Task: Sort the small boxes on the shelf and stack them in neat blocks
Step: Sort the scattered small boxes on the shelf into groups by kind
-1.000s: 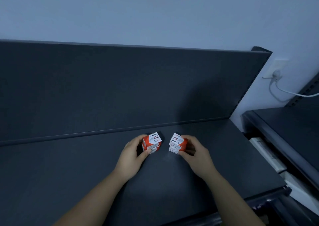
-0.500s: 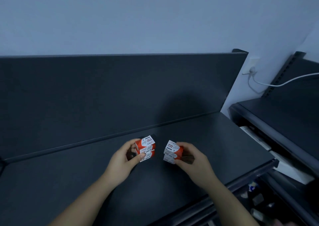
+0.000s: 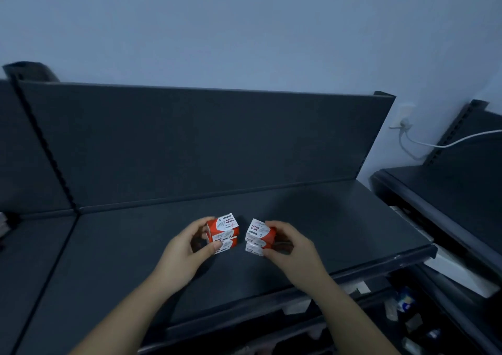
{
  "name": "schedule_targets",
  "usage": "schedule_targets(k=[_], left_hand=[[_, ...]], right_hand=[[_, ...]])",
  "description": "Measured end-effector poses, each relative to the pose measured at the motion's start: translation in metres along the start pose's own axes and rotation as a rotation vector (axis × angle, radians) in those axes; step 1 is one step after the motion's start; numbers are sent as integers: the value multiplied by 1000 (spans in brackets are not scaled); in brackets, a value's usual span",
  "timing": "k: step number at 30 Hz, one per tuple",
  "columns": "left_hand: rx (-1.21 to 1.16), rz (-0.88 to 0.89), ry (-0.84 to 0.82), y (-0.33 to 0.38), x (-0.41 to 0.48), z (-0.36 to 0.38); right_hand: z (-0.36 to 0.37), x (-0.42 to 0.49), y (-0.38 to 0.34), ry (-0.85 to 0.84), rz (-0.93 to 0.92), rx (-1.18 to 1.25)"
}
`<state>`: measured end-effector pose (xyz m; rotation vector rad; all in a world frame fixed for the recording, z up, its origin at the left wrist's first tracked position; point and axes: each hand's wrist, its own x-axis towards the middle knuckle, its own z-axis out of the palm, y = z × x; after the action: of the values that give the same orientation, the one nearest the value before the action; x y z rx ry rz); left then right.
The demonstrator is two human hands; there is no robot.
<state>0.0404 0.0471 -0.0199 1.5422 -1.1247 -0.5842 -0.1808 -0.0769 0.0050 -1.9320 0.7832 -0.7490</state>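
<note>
Near shelf front: gripping two-high stack of small red-and-white cardboard boxes [image 3: 222, 232] with left hand [image 3: 182, 254], matching stack [image 3: 259, 236] with right hand [image 3: 293, 248]; slightly apart, low over dark grey metal shelf [image 3: 339, 227]. Likely mid-blocking; next calls for closing gap, squaring faces flush

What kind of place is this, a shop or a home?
Probably a stationery shop or its stockroom. The dark metal shelf has a slotted upright like retail racking, the small boxes read PAPER CLIPS, and small packaged goods lie below it.
</note>
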Motion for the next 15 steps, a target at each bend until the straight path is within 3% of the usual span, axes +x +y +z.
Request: schedule_targets(k=[15], left_hand=[[48, -140, 265, 6, -164, -104]], right_hand=[[124, -75, -73, -141, -50, 37]])
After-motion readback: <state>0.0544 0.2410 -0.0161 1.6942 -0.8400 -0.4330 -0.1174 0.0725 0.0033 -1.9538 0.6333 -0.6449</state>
